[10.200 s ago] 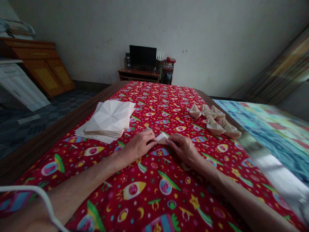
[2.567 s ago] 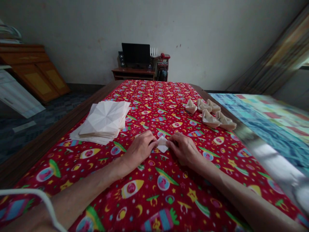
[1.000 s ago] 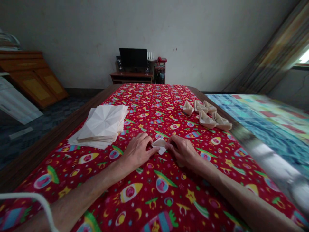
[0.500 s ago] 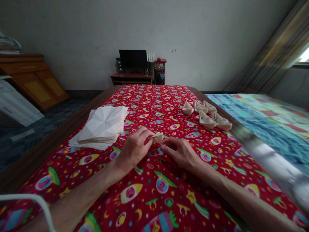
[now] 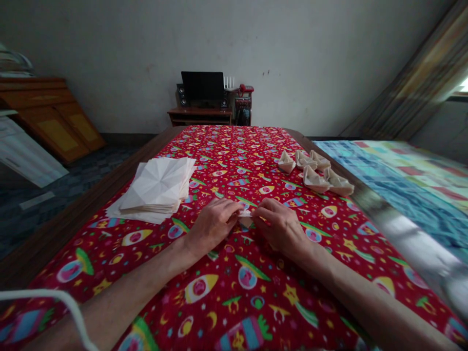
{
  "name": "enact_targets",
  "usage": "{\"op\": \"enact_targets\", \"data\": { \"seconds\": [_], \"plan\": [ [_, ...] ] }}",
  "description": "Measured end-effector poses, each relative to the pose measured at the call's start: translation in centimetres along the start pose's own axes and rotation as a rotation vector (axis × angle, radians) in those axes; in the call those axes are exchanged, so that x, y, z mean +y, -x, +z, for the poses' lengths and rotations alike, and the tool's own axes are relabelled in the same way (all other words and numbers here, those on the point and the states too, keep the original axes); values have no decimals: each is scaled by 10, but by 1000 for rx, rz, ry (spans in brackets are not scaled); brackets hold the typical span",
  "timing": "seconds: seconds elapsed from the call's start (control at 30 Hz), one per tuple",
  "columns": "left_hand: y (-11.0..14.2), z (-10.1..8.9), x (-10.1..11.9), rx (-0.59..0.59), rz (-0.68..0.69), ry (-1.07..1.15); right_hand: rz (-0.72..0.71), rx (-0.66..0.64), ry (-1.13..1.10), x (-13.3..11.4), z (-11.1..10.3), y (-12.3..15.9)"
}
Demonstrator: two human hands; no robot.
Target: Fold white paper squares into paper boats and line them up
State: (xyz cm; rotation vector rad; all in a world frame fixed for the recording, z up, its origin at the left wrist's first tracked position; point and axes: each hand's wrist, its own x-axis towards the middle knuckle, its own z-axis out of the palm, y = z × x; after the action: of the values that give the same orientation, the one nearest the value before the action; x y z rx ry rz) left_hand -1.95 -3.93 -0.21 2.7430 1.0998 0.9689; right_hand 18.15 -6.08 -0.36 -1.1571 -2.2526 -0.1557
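Note:
Between both hands, just above the red patterned cloth (image 5: 226, 273), is a small folded piece of paper (image 5: 246, 220). My left hand (image 5: 216, 219) pinches its left end, and my right hand (image 5: 280, 223) pinches its right end. Fingers cover much of the paper; a narrow pale edge and a flap below it show. To the left lies a stack of creased white paper sheets (image 5: 157, 183). At the right, several folded paper pieces with pointed tips (image 5: 315, 179) sit grouped on the cloth.
A white cable (image 5: 54, 294) curves in at the lower left, over my left forearm. The table's dark wooden edge (image 5: 351, 214) runs along the right, with a bed (image 5: 409, 180) beyond it. A monitor (image 5: 203, 86) stands on a desk at the far wall.
The folded paper has turned from standing up at an angle to lying level between my fingers. My right hand has rolled over, its back now upward, and grips the paper's right end.

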Motion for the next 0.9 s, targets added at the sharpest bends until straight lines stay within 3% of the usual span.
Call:
{"op": "enact_targets", "data": {
  "seconds": [0.1, 0.2, 0.37, 0.6, 0.9],
  "plan": [
    [1, 1, 1, -45, 33, -18, 17, -48, 28, 2, -6, 5],
    [0, 1, 4, -93, 61, -44, 29, -175, 48, 4, -13, 10],
    [0, 2, 4, -138, 99, 35, -66, -350, 47, 6, -20, 12],
    [4, 3, 0, -109, 97, 101, -90, -318, -10, 4, -20, 9],
    [1, 5, 1, -93, -138, 152, 93, -225, -140, -4, -11, 9]
  ]
}}
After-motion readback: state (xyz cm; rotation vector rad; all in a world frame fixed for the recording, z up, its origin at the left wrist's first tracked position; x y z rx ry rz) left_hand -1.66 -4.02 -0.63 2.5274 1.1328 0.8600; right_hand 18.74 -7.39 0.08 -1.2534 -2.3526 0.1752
